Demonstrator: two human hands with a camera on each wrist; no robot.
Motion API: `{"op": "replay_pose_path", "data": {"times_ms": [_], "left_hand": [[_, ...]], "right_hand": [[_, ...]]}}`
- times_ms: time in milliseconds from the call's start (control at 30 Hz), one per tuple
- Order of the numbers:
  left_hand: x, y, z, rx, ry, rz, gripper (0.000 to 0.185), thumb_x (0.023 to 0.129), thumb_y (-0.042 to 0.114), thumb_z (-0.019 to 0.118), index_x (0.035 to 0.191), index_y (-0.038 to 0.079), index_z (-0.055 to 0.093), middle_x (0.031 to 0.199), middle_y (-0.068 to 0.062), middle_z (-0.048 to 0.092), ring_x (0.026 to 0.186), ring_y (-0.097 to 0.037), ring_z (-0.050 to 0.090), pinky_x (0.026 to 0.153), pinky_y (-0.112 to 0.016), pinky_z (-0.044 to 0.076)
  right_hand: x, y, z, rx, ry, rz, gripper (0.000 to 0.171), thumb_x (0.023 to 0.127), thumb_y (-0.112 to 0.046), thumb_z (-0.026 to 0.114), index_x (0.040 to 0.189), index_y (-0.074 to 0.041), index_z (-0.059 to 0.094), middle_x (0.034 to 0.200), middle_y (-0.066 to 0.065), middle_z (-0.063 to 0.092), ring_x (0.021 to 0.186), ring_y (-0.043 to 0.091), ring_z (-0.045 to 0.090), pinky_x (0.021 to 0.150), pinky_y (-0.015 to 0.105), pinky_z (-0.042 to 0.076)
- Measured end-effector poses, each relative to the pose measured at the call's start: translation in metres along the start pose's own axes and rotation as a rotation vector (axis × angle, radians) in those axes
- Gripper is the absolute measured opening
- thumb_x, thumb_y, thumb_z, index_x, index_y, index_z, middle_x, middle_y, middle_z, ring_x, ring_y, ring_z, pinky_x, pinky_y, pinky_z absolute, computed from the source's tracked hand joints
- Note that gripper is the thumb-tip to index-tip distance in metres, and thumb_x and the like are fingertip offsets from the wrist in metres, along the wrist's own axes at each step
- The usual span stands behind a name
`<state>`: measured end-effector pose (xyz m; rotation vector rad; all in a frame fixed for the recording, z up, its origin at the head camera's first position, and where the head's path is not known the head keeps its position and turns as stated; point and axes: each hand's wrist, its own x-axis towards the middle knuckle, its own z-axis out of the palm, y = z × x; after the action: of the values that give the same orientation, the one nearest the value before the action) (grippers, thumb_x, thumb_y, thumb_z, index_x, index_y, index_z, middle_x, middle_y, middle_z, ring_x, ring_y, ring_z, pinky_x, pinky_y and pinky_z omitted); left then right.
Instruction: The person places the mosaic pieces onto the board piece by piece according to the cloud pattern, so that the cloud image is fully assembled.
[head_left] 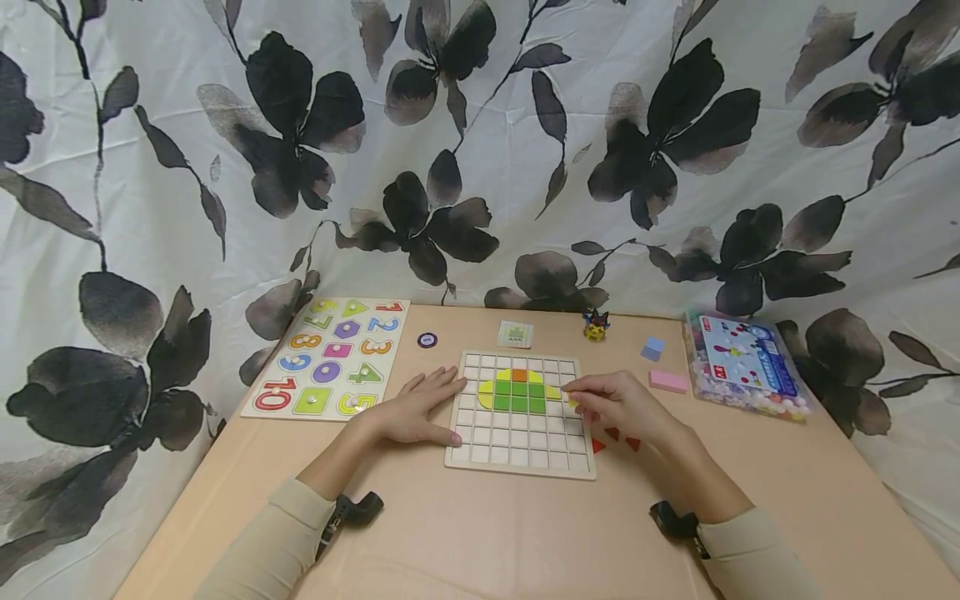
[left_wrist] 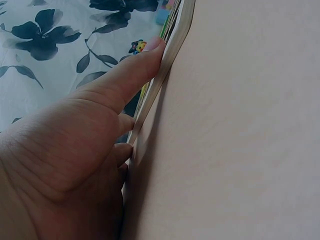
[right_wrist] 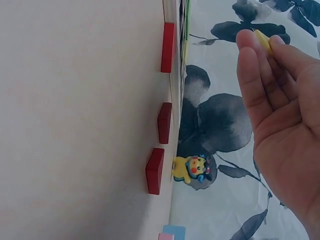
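A white grid board (head_left: 519,457) with a wooden rim lies at the middle of the table. On it sit several green square tiles (head_left: 519,397), an orange tile (head_left: 520,376) and yellow tiles (head_left: 486,395) along the sides. My left hand (head_left: 416,408) rests with spread fingers on the board's left edge; in the left wrist view its thumb (left_wrist: 145,57) lies along the rim. Over the board's right edge, my right hand (head_left: 622,407) pinches a small yellow tile (right_wrist: 263,42) between thumb and fingertips. Red triangular tiles (right_wrist: 155,171) lie on the table below that hand.
At the left lies a number puzzle board (head_left: 322,358). Behind the grid board are a round dark token (head_left: 427,340), a pattern card (head_left: 515,334) and a small yellow figurine (head_left: 596,326). Blue tiles (head_left: 652,348), a pink block (head_left: 668,382) and a bead box (head_left: 750,367) stand right.
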<state>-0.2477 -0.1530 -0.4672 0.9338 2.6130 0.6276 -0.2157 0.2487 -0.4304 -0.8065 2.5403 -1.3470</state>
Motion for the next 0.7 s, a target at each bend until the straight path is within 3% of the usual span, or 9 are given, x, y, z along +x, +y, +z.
{"op": "replay_pose_path", "data": {"times_ms": [133,367,700], "left_hand": [[0.0,-0.001,0.001,0.004,0.001,0.001,0.106,0.087,0.07,0.07,0.168,0.022,0.022,0.177,-0.006,0.003,0.164,-0.03,0.0,0.132,-0.055,-0.003],[0.002,-0.002,0.002,0.013,-0.003,-0.003,0.107,0.086,0.072,0.069,0.168,0.024,0.019,0.177,-0.004,0.002,0.164,-0.027,-0.001,0.132,-0.052,-0.004],[0.002,-0.003,0.003,0.014,0.0,-0.005,0.108,0.086,0.073,0.069,0.168,0.024,0.02,0.177,-0.005,0.002,0.164,-0.027,-0.001,0.132,-0.052,-0.004]], "right_hand": [[0.003,0.002,0.002,-0.003,0.006,0.012,0.029,0.103,-0.017,0.067,0.127,-0.002,0.071,0.089,0.018,0.073,0.069,0.025,0.067,0.051,0.026,0.054],[0.016,0.004,0.014,-0.006,0.046,0.111,0.014,0.1,-0.019,0.071,0.11,-0.009,0.069,0.082,0.012,0.073,0.065,0.021,0.068,0.057,0.027,0.06],[0.025,0.014,0.025,-0.032,0.034,0.151,0.017,0.098,-0.009,0.072,0.114,-0.004,0.074,0.083,0.005,0.072,0.068,0.019,0.069,0.063,0.026,0.061]]}}
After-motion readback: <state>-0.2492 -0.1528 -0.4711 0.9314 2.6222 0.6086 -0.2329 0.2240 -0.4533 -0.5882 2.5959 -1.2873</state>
